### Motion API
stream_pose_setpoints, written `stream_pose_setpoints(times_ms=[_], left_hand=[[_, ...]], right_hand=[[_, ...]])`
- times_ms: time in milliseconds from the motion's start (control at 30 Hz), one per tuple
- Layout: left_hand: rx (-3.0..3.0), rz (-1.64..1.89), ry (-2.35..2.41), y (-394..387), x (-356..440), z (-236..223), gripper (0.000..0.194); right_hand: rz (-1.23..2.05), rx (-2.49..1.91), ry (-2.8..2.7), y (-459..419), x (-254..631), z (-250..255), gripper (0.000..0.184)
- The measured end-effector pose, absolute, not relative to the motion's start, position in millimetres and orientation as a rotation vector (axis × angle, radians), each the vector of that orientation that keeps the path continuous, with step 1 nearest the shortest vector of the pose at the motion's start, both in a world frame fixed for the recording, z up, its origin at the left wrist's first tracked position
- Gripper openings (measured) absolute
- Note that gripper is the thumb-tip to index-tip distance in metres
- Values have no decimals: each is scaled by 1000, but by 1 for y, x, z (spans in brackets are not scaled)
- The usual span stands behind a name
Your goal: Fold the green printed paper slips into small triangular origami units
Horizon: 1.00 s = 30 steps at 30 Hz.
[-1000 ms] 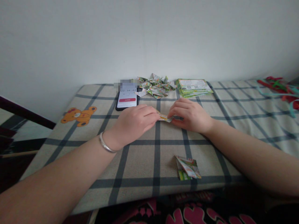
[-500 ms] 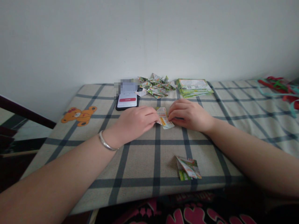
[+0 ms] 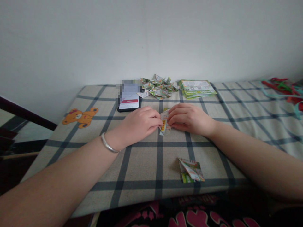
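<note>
Between my hands, on the checked tablecloth, is a small folded piece of printed paper (image 3: 164,123) with a yellow strip and a corner pointing toward me. My left hand (image 3: 143,122), with a silver bangle at the wrist, pinches its left edge. From the other side, my right hand (image 3: 189,118) grips the right edge, its fingertips bent over the sheet. Parts of the paper are hidden under the fingers. Nearer to me lies another folded paper piece (image 3: 191,171), touched by neither hand.
A phone (image 3: 129,102) with a lit screen lies beyond my left hand. Several folded paper pieces (image 3: 158,86) are heaped beside it, left of a stack of printed leaflets (image 3: 198,88). Red, green and turquoise items (image 3: 284,90) lie far right. A bear picture (image 3: 80,117) is at left.
The paper between my hands has turned and its shape looks narrower. My right fingers have shifted left and down over it; the left hand has barely moved.
</note>
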<state>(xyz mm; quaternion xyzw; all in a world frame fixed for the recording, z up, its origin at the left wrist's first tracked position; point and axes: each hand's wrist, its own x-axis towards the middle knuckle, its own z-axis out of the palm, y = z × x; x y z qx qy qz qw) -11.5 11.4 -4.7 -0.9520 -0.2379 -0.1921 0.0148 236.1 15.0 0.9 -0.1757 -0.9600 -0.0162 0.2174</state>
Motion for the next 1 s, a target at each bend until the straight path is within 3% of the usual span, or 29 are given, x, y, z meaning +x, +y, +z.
stream_pose_setpoints(times_ms=[367,1000], left_hand=[[-3018,-629,-641,9,-10,-3,21],[-3050,-596,-799,3,-9,4,30]], right_hand=[[66,-667,-2669,19,241,0,17],[-119,-850,-2689,-4,229,7,22]])
